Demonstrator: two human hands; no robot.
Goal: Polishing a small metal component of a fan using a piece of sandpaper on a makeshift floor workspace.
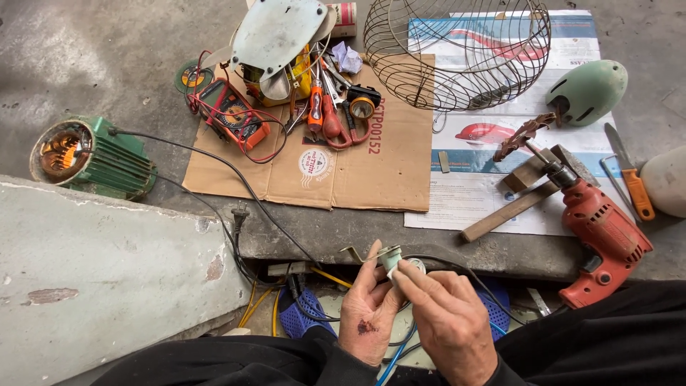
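Note:
My left hand [366, 309] and my right hand [446, 314] meet at the bottom centre, both gripping a small pale round part [391, 256] with a whitish disc behind it. The left fingers pinch its top, and the right fingers press on it from the right. Black and blue wires [400, 343] run under the hands. A dark scab marks the back of the left hand.
A red electric drill [604, 232] lies at the right beside wooden blocks [509, 211]. Cardboard [336, 164] holds a multimeter [234, 114], screwdrivers and pliers. A wire fan guard [457, 50], green motor cover [587, 89], green motor [89, 156] and orange-handled knife [629, 175] lie around.

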